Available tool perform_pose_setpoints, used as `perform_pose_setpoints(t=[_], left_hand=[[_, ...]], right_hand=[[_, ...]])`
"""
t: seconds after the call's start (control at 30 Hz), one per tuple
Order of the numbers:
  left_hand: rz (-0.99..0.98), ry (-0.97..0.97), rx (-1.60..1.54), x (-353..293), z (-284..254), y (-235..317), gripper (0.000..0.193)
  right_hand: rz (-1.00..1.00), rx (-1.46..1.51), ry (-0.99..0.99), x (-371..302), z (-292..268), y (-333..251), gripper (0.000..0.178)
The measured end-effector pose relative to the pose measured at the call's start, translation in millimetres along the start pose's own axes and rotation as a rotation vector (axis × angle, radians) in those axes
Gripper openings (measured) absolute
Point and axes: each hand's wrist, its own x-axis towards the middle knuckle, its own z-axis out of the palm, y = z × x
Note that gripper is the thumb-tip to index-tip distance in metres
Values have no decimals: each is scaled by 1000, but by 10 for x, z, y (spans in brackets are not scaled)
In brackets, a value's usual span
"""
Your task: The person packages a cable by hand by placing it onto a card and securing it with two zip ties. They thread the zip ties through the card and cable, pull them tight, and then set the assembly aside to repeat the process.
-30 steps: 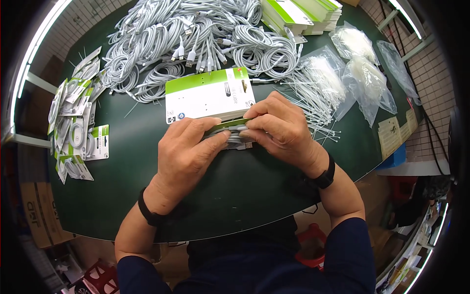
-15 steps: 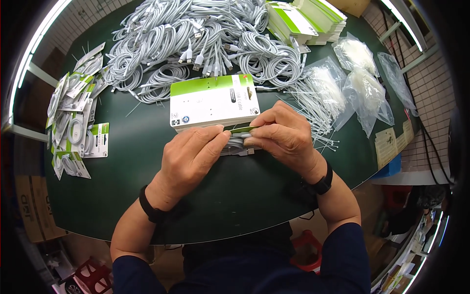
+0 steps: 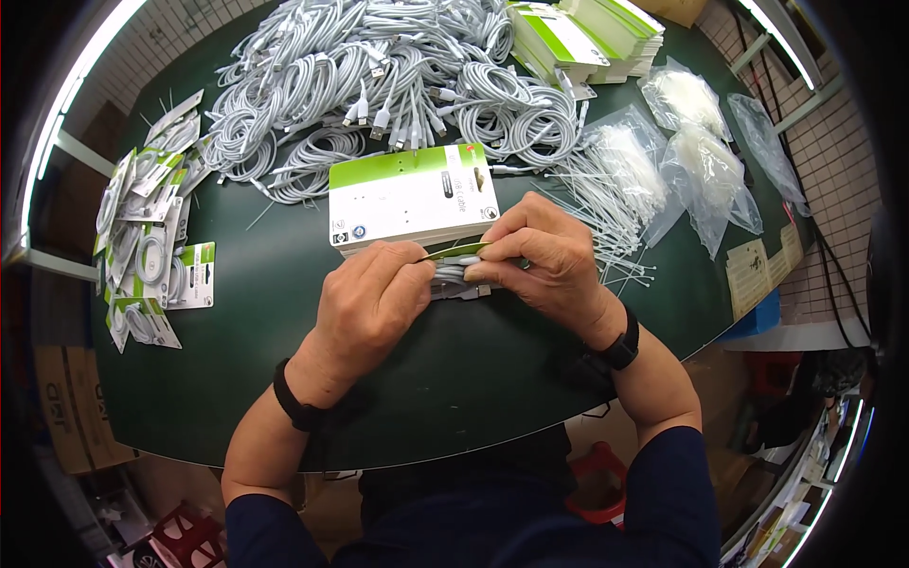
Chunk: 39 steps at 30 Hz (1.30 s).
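Note:
A packaging card [image 3: 454, 252] is held nearly edge-on in front of me, with a coiled grey USB cable [image 3: 449, 275] against its near side. My left hand [image 3: 371, 298] pinches the card's left end between thumb and fingers. On the other end, my right hand [image 3: 547, 257] is closed, its thumb by the cable coil and its fingers on the card's upper edge. A USB plug [image 3: 481, 291] sticks out below the coil. Just beyond my hands lies a stack of green and white cards [image 3: 402, 204]. Most of the held card's face is hidden.
A big heap of coiled grey cables [image 3: 369, 80] covers the far table. Packed cable cards [image 3: 147, 241] pile up at left. More card stacks [image 3: 568, 43] stand at far right, above loose white cable ties [image 3: 606, 204] and plastic bags of ties [image 3: 705, 166].
Both hands have shifted slightly left with the card and cable. The card's upper face now tilts a little more into view. Both grips stay closed.

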Motion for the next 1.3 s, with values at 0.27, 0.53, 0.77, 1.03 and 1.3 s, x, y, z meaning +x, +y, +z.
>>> perform_pose_setpoints(t=[0.27,0.53,0.77,1.03,1.3], left_hand=[[-1,5,-18,20,17,-40,29],[15,1,-49,7,-37,27,30],[30,-37,-102,-1,-36,134,29],[65,-46,-120,-2,-36,157,26],[84,-58,-107,49,-13,207,26]], right_hand=[[112,35,53,100,-317,50,20],[560,-204,53,60,-822,370,19],[602,-605,-341,-65,-794,561,19],[608,-433,-362,-60,-726,634,18],[563,-423,-330,-97,-716,700,15]])
